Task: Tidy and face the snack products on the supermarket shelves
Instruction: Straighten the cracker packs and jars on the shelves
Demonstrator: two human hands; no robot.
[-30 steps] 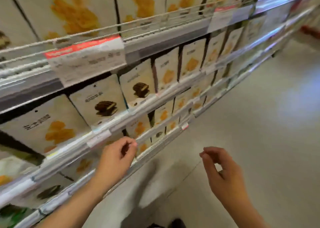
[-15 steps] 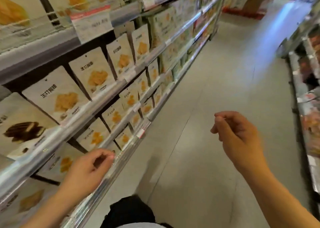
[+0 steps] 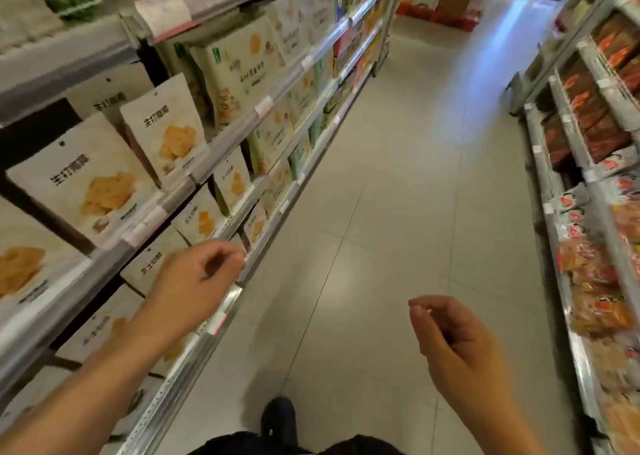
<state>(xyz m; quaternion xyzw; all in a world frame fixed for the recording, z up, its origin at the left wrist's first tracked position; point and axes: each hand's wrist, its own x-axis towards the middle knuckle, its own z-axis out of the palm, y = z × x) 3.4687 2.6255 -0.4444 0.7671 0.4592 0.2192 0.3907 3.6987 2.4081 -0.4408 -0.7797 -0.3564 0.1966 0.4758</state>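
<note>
While both hands hang loosely curled and hold nothing, the left-side shelving (image 3: 104, 264) runs past the left hand (image 3: 194, 281) in metal-edged tiers, each packed with upright snack pouches. Just above and behind that hand stand cream cracker pouches (image 3: 93, 184), faces outward, with a second one (image 3: 166, 129) beside it further along the same tier. Under the left wrist, a lower tier holds smaller pouches of the same look (image 3: 201, 217), partly hidden by the forearm. Further up the aisle from the left fingers stand pale green-marked boxes (image 3: 239, 70). Across the tiled floor (image 3: 398, 212), beyond the right hand (image 3: 457, 347), the opposite shelves (image 3: 568, 316) carry red and dark wrapped snack packs (image 3: 595, 108). The right hand hovers over the floor, thumb and forefinger nearly meeting. Between the arms, a black shoe (image 3: 278, 420) shows. A price tag (image 3: 218, 323) sits on the rail just below the left hand.
</note>
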